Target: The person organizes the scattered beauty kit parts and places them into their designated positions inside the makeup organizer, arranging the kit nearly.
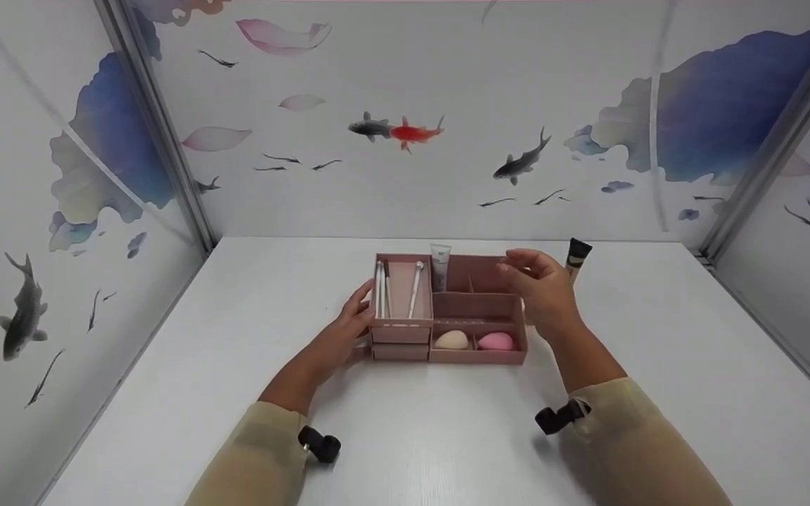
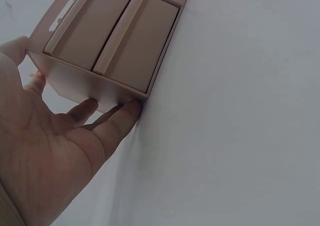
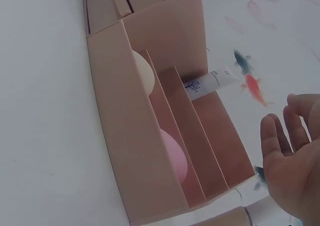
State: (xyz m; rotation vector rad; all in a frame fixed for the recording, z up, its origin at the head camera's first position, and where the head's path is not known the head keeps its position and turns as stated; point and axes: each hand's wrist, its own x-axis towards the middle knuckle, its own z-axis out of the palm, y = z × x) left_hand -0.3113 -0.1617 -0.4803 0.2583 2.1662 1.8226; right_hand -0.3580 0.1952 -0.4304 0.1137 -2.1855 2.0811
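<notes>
A pink desk organizer [image 1: 405, 333] stands in the middle of the white table. My left hand [image 1: 338, 339] rests its spread fingertips against the organizer's left side, beside two drawers [image 2: 137, 40]. My right hand [image 1: 548, 292], with nothing in it, hovers by the back right corner, fingers loosely bent. A white tube [image 1: 440, 266] stands in a back compartment, left of a divider. A cream makeup sponge [image 1: 452, 340] and a pink makeup sponge [image 1: 496, 341] sit in the front compartments. Thin white sticks and a dark one [image 1: 387, 289] lie in the top left tray.
A tube with a black end [image 1: 578, 251] stands right of the organizer, partly hidden behind my right hand. White panels printed with fish [image 1: 519, 160] and petals enclose the table [image 1: 236, 295] at the back and both sides.
</notes>
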